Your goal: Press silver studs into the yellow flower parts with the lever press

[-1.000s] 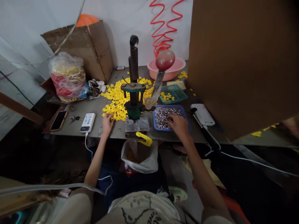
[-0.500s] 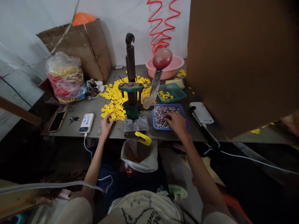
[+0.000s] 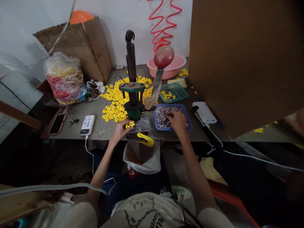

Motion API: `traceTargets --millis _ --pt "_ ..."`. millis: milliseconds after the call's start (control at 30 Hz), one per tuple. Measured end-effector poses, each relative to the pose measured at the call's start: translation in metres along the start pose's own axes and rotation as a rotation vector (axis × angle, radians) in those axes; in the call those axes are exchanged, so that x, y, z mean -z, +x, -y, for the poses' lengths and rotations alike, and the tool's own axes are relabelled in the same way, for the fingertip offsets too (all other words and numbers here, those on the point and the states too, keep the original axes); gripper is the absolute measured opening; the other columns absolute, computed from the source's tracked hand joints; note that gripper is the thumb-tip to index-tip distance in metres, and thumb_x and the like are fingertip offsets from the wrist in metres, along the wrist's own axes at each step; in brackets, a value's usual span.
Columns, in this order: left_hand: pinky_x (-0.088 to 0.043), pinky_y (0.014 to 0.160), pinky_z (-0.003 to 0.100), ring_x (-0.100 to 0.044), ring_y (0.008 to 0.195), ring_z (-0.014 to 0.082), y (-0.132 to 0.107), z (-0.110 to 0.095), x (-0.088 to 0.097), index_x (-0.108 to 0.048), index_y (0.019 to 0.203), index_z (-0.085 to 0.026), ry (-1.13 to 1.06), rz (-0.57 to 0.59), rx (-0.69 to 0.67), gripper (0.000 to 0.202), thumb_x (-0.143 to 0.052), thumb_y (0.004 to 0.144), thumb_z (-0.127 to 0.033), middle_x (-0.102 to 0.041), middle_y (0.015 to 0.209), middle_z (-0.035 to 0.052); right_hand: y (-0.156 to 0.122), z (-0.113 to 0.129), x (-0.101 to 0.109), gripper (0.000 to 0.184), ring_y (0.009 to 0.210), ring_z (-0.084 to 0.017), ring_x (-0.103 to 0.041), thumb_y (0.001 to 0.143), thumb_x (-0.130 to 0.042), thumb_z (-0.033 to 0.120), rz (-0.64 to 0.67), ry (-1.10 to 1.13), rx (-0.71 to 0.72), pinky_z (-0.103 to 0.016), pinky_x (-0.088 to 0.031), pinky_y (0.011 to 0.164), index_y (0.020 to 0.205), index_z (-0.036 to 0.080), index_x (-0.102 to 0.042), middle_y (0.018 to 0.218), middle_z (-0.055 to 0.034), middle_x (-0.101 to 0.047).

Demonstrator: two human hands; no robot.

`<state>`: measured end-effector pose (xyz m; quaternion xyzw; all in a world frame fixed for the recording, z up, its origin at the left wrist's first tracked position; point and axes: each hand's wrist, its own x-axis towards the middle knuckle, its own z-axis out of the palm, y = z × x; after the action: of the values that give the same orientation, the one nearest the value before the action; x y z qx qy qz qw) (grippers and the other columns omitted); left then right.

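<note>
Left hand (image 3: 120,132) | grip shut on yellow plastic piece (image 3: 130,124), just beside green hand press (image 3: 132,88) | right hand (image 3: 177,122) | fingers in shiny bits (image 3: 163,117), blue tray (image 3: 155,122), mid frame | grip: cannot tell

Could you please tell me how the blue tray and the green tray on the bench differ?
The blue tray sits nearer the person than the green tray. The blue one holds many small silvery pieces; the green one holds fewer yellow pieces. The right hand is at the blue tray, not the green. Both are shallow, rectangular and rest on the bench.
</note>
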<state>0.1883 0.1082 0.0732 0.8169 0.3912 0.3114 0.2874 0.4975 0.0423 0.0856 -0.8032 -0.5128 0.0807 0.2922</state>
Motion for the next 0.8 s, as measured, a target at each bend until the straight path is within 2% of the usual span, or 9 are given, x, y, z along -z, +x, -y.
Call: traceTargets --millis 133,200,300,367,433,567,633,800 --pt "-0.051 0.082 0.034 -0.067 0.088 0.0237 -0.003 -0.001 0.011 -0.073 0.106 -0.021 0.055 0.031 -0.011 0.028 -0.073 0.08 -0.033 -0.072 0.101 0.0094 0.0 0.003 0.006 0.01 0.1 -0.028 -0.062 0.079 -0.063 0.019 -0.076 0.097 0.073 -0.04 -0.045 0.091 0.081 0.017 -0.073 0.102 -0.0131 -0.072" --pt "-0.05 0.08 0.032 -0.066 0.088 0.0234 -0.007 -0.003 0.012 -0.074 0.105 -0.021 0.062 0.075 -0.019 0.028 -0.074 0.08 -0.034 -0.071 0.098 0.0096 -0.008 0.013 0.007 0.011 0.092 -0.026 -0.063 0.078 -0.062 0.021 -0.086 0.261 0.094 -0.038 -0.046 0.087 0.082 0.016 -0.071 0.098 -0.0124 -0.072" --pt "-0.048 0.071 0.028 -0.064 0.074 0.0189 -0.013 -0.007 0.004 -0.073 0.108 -0.019 0.036 0.127 -0.013 0.033 -0.073 0.081 -0.039 -0.067 0.084 0.0061 -0.029 0.04 -0.004 0.018 0.076 -0.021 -0.064 0.076 -0.064 0.028 0.057 0.627 0.127 -0.032 -0.049 0.072 0.09 0.017 -0.069 0.084 -0.007 -0.072" --pt "-0.046 0.069 0.026 -0.061 0.07 0.0166 -0.014 -0.01 -0.003 -0.073 0.108 -0.019 0.018 0.128 -0.011 0.035 -0.071 0.083 -0.042 -0.064 0.078 0.0037 -0.045 0.061 -0.02 0.017 0.073 -0.019 -0.064 0.075 -0.065 0.031 0.178 0.778 0.187 -0.029 -0.049 0.07 0.086 0.017 -0.069 0.08 -0.0047 -0.071" --pt "-0.045 0.07 0.025 -0.06 0.071 0.0157 -0.014 -0.012 -0.008 -0.073 0.108 -0.018 0.008 0.121 -0.02 0.035 -0.07 0.084 -0.043 -0.062 0.078 0.0032 -0.057 0.079 -0.038 0.013 0.073 -0.017 -0.063 0.077 -0.064 0.03 0.233 0.768 0.227 -0.028 -0.048 0.071 0.078 0.018 -0.069 0.079 -0.0039 -0.07" --pt "-0.044 0.07 0.023 -0.058 0.07 0.0142 -0.013 -0.015 -0.01 -0.073 0.106 -0.015 0.008 0.123 -0.013 0.036 -0.071 0.084 -0.042 -0.062 0.076 0.0027 -0.065 0.097 -0.063 0.01 0.088 -0.019 -0.062 0.078 -0.066 0.023 0.156 0.555 0.258 -0.03 -0.046 0.082 0.071 0.021 -0.072 0.087 -0.0051 -0.068" --pt "-0.044 0.069 0.023 -0.057 0.068 0.0139 -0.013 -0.015 -0.01 -0.073 0.106 -0.015 0.016 0.113 0.002 0.036 -0.072 0.083 -0.042 -0.062 0.075 0.0025 -0.065 0.099 -0.067 0.01 0.092 -0.02 -0.061 0.08 -0.066 0.022 0.137 0.499 0.275 -0.031 -0.045 0.084 0.072 0.021 -0.073 0.091 -0.006 -0.066" --pt "-0.042 0.067 0.023 -0.055 0.065 0.0133 -0.012 -0.016 -0.012 -0.073 0.106 -0.015 0.024 0.099 0.049 0.037 -0.073 0.082 -0.043 -0.06 0.07 0.0012 -0.066 0.102 -0.065 0.008 0.084 -0.019 -0.061 0.082 -0.065 0.022 0.156 0.454 0.292 -0.028 -0.045 0.077 0.083 0.021 -0.073 0.089 -0.0046 -0.066"
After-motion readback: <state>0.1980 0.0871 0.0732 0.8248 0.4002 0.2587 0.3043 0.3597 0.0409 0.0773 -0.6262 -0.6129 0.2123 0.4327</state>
